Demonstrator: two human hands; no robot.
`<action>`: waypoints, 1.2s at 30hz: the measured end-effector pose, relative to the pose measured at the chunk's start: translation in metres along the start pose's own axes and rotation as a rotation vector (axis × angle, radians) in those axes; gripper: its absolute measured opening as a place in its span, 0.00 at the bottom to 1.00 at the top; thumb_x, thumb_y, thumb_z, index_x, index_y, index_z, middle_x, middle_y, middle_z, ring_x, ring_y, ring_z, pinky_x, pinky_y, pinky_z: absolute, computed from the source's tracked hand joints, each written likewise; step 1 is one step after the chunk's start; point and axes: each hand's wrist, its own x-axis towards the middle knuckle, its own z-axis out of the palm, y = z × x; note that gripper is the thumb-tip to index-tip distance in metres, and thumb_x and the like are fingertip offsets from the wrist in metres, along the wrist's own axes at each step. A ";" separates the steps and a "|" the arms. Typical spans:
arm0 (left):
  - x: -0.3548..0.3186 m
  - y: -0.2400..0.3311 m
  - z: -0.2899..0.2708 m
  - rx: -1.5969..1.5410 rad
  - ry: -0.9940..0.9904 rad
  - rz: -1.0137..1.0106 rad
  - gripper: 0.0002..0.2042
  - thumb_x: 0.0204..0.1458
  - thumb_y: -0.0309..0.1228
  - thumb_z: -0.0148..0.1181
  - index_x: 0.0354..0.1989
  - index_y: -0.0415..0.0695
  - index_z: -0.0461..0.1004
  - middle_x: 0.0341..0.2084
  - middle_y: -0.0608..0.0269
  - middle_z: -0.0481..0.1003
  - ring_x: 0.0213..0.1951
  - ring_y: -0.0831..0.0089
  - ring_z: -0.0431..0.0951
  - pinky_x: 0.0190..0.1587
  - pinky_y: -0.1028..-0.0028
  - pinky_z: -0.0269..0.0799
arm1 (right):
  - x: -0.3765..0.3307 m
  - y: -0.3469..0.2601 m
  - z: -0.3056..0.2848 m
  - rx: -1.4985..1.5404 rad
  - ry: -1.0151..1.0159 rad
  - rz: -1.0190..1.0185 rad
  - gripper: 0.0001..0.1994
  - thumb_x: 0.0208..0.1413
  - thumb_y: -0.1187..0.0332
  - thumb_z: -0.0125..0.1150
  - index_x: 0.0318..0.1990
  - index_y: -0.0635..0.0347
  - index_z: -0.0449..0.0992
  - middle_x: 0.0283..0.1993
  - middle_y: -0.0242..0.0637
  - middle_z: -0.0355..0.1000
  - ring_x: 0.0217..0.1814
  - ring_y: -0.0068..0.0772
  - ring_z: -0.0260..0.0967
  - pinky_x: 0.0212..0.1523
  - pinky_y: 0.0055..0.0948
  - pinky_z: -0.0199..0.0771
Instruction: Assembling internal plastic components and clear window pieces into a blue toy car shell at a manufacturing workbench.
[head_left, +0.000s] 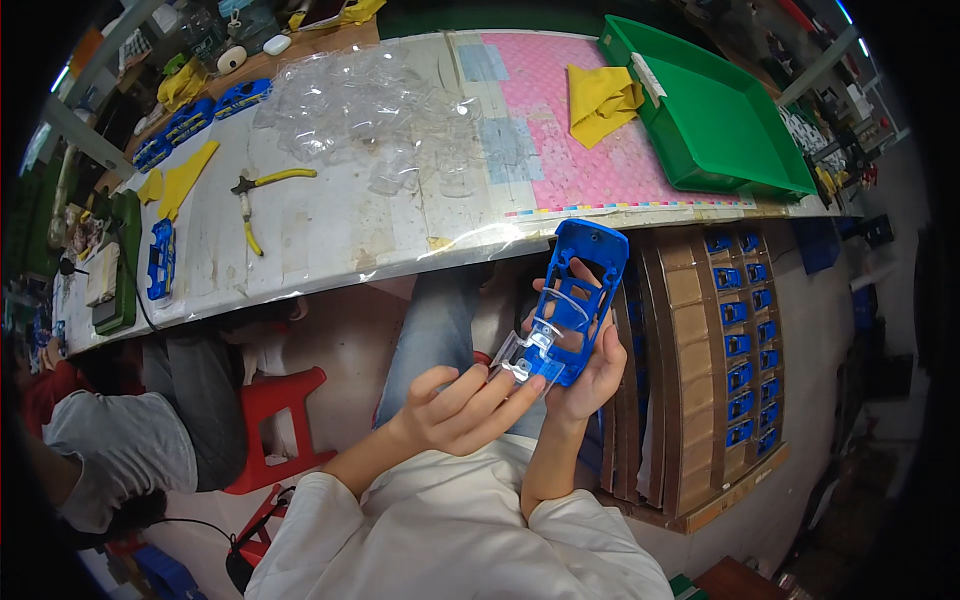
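My right hand (590, 375) cradles the blue moulded-plastic toy car shell (578, 300) from beneath, below the tabletop (330, 225) edge, over my lap. My left hand (462, 410) pinches the clear thin plastic window insert (535, 345) against the shell's lower end. Both grips are closed on their parts. The shell seems light and stiff; I judge the insert flimsy and slippery, best held by its edges.

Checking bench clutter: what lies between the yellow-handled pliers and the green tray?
In the head view, a heap of clear plastic pieces, then a pink mat bearing a yellow cloth, lie between pliers and green tray.
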 end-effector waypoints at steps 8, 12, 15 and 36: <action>-0.002 0.001 0.004 -0.027 -0.078 0.047 0.13 0.39 0.34 0.61 0.37 0.58 0.77 0.30 0.77 0.69 0.33 0.80 0.64 0.36 0.78 0.55 | -0.002 0.000 0.010 -0.045 0.008 -0.011 0.34 0.51 0.50 0.39 0.57 0.70 0.52 0.47 0.53 0.64 0.44 0.36 0.68 0.36 0.28 0.73; 0.004 0.002 0.011 -0.036 -0.073 -0.014 0.13 0.38 0.33 0.61 0.36 0.58 0.77 0.29 0.77 0.68 0.33 0.79 0.64 0.36 0.78 0.55 | -0.005 -0.001 0.010 -0.119 -0.023 -0.031 0.34 0.51 0.50 0.39 0.57 0.71 0.53 0.51 0.50 0.61 0.52 0.39 0.63 0.44 0.30 0.69; 0.002 0.004 0.015 -0.012 -0.043 -0.052 0.13 0.38 0.32 0.61 0.36 0.58 0.77 0.29 0.77 0.68 0.32 0.79 0.63 0.35 0.78 0.55 | -0.006 -0.001 0.016 -0.124 -0.035 -0.040 0.32 0.51 0.51 0.39 0.57 0.70 0.54 0.54 0.47 0.59 0.52 0.39 0.63 0.51 0.31 0.63; 0.015 0.001 0.012 -0.090 -0.379 -0.232 0.24 0.50 0.50 0.44 0.46 0.46 0.71 0.51 0.68 0.66 0.39 0.73 0.60 0.42 0.73 0.51 | -0.009 -0.001 0.016 -0.047 -0.155 0.070 0.30 0.50 0.56 0.42 0.58 0.65 0.49 0.57 0.45 0.55 0.56 0.37 0.58 0.55 0.32 0.58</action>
